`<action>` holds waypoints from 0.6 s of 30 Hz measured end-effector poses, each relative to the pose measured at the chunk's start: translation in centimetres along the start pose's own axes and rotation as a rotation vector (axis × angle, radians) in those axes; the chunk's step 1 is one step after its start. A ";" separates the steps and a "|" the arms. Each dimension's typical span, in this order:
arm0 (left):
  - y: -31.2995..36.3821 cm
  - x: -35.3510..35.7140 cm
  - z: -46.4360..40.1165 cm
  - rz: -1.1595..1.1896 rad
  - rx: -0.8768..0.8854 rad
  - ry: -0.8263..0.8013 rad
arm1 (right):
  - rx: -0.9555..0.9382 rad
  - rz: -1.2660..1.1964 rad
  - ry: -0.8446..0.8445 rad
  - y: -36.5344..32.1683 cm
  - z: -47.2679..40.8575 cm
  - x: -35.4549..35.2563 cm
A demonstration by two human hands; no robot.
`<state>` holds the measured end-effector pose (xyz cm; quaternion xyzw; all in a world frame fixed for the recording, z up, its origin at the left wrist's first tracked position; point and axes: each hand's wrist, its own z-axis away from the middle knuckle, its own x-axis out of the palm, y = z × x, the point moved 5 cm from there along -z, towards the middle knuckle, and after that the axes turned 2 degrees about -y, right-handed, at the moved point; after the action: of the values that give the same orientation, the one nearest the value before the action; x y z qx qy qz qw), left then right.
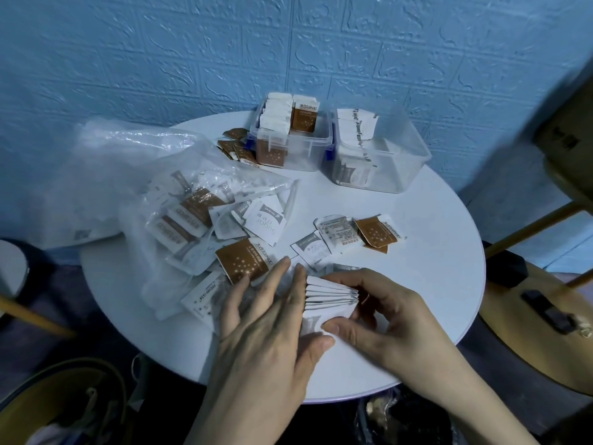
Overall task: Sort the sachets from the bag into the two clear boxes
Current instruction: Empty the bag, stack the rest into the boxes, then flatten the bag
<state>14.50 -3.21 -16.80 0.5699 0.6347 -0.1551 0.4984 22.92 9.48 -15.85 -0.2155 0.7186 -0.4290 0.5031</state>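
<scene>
A round white table (417, 284) stands against a blue wall. The clear bag (134, 175) lies at its left, sachets spilling toward the middle. 2 clear boxes (290, 139) sit at the far side, both partly filled. At the near edge, the left hand (272, 319) lies flat with fingers spread, beside a stack of white sachets (330, 293) pinched by the right hand (382, 313).

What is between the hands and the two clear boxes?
In the head view, loose sachets, white and brown, lie on the table between the hands and the clear boxes.
</scene>
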 end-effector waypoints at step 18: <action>-1.8 -0.6 -0.8 0.206 -0.057 0.098 | -0.046 0.389 -0.164 -2.3 -1.6 -0.6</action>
<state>12.42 -3.46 -16.62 0.6244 0.6006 -0.0572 0.4961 21.42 9.29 -13.42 -0.1183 0.7128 -0.2883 0.6283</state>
